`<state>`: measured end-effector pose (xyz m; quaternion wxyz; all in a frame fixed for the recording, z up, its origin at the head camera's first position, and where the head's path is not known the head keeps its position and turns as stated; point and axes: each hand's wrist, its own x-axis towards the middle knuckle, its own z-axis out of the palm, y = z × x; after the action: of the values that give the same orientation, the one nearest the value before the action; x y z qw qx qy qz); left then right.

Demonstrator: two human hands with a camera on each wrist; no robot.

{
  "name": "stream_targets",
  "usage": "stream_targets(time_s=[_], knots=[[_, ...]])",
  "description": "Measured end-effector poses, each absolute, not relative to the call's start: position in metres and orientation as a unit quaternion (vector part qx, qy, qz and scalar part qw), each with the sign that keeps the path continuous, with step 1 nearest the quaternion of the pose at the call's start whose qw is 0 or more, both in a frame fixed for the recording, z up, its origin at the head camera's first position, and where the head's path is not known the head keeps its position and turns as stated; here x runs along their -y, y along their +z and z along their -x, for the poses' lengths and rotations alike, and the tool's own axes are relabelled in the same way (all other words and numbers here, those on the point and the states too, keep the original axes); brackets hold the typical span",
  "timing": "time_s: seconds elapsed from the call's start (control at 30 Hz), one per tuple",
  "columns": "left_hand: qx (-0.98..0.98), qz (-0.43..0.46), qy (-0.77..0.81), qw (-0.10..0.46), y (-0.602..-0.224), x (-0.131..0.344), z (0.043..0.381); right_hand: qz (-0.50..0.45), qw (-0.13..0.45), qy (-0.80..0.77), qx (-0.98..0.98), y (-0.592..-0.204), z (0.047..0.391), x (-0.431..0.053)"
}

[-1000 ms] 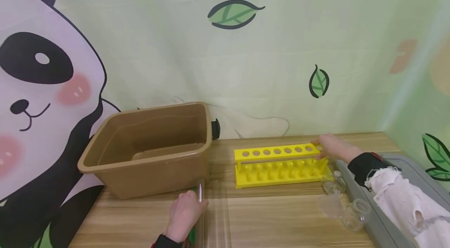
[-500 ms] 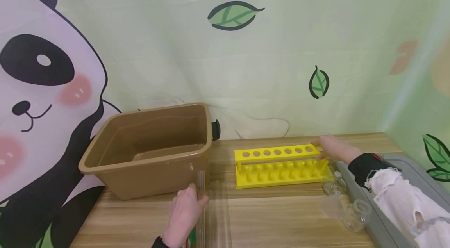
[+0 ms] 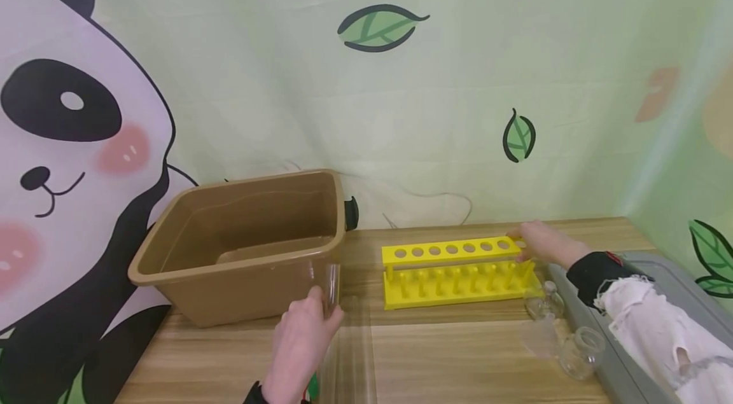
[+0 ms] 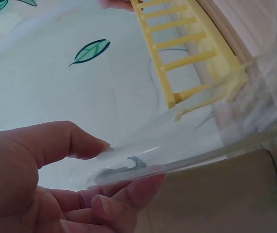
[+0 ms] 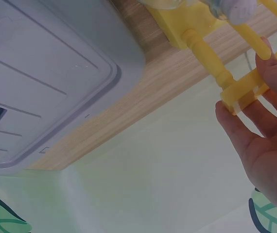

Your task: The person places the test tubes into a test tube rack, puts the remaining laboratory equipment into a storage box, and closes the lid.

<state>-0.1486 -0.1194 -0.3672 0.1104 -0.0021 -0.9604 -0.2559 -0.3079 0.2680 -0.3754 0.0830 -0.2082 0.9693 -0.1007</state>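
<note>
My left hand (image 3: 302,341) pinches a clear glass test tube (image 3: 333,283) near its end, between thumb and fingers. In the head view that end overlaps the front of the brown bin; in the left wrist view the tube (image 4: 197,138) slants away to the right. The yellow test tube rack (image 3: 452,299) stands on the table with its row of holes and pegs bare. At its right end, my right hand (image 3: 541,243) grips the top bar. The right wrist view shows thumb and fingers around the bar of the rack (image 5: 209,56).
Several clear tubes (image 3: 359,353) lie beside my left hand. Left of the rack stands the brown bin (image 3: 240,294). Two small glass bottles (image 3: 581,354) sit at the right, next to a grey lid-like panel (image 3: 615,353). Something green (image 3: 312,386) shows under my left wrist.
My left hand has picked the test tube up from among the others, moving it slightly up and away. The right hand has stayed on the rack, which has not moved.
</note>
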Motion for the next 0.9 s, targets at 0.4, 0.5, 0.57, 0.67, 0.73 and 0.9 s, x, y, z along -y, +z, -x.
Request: stream_targets(time_s=[0.4,0.5,0.57,0.67,0.73,0.9], knots=[[0.940,0.044,-0.275,0.198,-0.350,0.104,0.165,0.205,0.082,-0.105,-0.970,-0.376,0.308,-0.267],[0.923,0.072,-0.297,0.233,-0.348,0.096,0.174,0.207,0.081,-0.109,-0.969,-0.376,0.308,-0.267],[0.911,0.096,-0.306,0.261,-0.348,0.090,0.181,0.209,0.079,-0.111,-0.968,-0.376,0.308,-0.267],[0.894,0.126,-0.315,0.293,-0.349,0.084,0.191,0.212,0.075,-0.109,-0.968,-0.377,0.308,-0.266],[0.886,0.138,-0.318,0.307,-0.349,0.081,0.196,0.213,0.073,-0.108,-0.968,-0.377,0.307,-0.266],[0.877,0.142,-0.328,0.320,-0.345,0.076,0.205,0.208,0.075,-0.111,-0.969,-0.377,0.307,-0.268]])
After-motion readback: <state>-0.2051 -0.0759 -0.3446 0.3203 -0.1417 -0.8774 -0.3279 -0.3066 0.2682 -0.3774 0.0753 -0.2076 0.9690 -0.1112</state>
